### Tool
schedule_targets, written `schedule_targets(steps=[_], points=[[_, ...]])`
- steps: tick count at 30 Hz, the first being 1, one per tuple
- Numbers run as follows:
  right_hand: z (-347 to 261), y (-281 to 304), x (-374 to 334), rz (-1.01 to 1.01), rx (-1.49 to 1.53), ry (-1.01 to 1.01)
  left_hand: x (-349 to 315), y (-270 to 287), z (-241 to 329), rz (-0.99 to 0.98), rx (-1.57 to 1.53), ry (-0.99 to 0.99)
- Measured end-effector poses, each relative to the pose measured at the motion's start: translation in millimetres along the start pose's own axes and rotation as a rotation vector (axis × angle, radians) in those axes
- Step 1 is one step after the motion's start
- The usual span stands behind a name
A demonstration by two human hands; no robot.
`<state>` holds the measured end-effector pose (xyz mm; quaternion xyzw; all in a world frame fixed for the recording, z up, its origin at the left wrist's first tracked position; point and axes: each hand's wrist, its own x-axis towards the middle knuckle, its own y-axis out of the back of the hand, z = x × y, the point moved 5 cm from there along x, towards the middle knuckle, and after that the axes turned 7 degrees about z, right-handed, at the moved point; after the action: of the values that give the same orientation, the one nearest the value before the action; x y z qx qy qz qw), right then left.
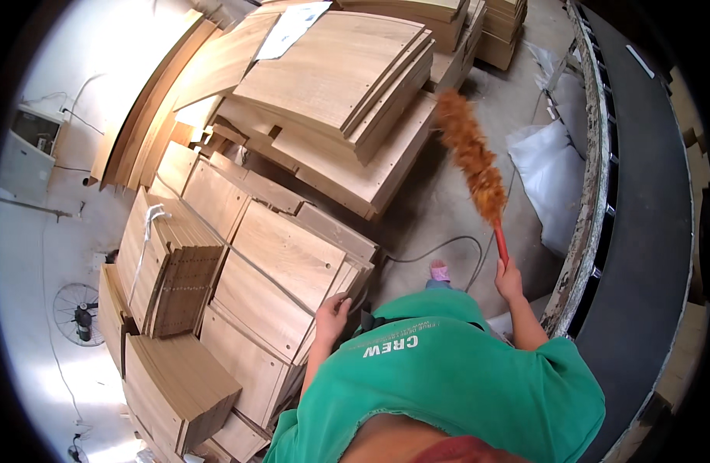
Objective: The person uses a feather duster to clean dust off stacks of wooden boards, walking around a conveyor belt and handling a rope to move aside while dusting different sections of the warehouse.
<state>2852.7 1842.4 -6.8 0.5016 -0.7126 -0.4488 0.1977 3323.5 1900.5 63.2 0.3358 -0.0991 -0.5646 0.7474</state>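
My right hand (509,281) is closed around the red handle of a feather duster (472,158). Its fluffy orange-brown head points away from me, over the floor and close to the right edge of a board stack. At the near right edge of another stack of wood-grain boards (281,255) is my left hand (332,318), fingers loosely bent and a little apart. I make out nothing held in it; whether it touches the boards, I cannot tell. A dark strap (243,258) runs across these boards toward that hand.
More board stacks (335,65) stand ahead, one with a white paper (293,29). A long dark conveyor belt (640,193) runs along my right. White plastic wrap (552,177) lies beside it. A cable (447,241) loops over the floor ahead. At far left is a fan (81,315).
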Motion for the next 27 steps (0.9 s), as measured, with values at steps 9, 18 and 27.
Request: schedule_targets(steps=[9, 18, 27], points=[[-80.6, 43.4, 144.5, 0.261, 0.147, 0.176, -12.6, -8.7, 5.0, 0.078, -0.068, 0.058], [-174.6, 115.0, 381.5, 0.227, 0.035, 0.547, -58.4, -20.2, -22.4, 0.223, 0.004, 0.225], [-351.5, 84.0, 499.8, 0.083, -0.151, 0.591, -68.4, -64.2, 11.0, 0.187, -0.002, 0.295]])
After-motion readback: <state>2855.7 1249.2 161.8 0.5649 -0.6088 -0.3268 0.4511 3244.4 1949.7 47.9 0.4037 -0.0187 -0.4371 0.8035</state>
